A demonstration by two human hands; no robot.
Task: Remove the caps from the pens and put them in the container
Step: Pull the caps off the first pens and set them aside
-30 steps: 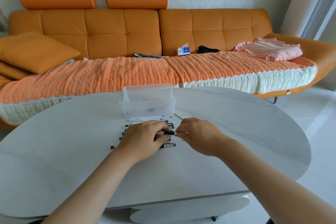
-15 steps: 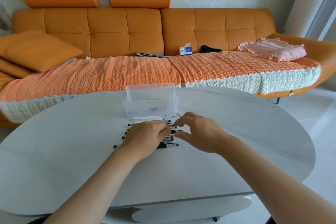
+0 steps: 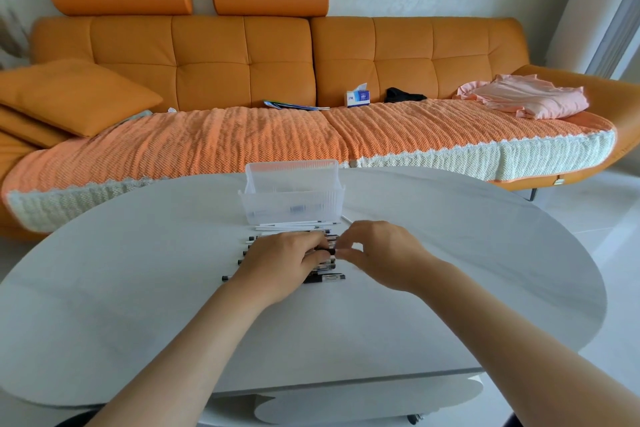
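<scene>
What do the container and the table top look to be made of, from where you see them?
Container: clear plastic, probably; the walls are see-through and finely ribbed, with a dark item showing through the front. Table: a smooth, pale grey matte top with faint marbling, possibly stone or a laminate; the look alone does not settle which.

One container (image 3: 292, 199), two hands, and perhaps ten pens (image 3: 325, 277), partly hidden.
</scene>
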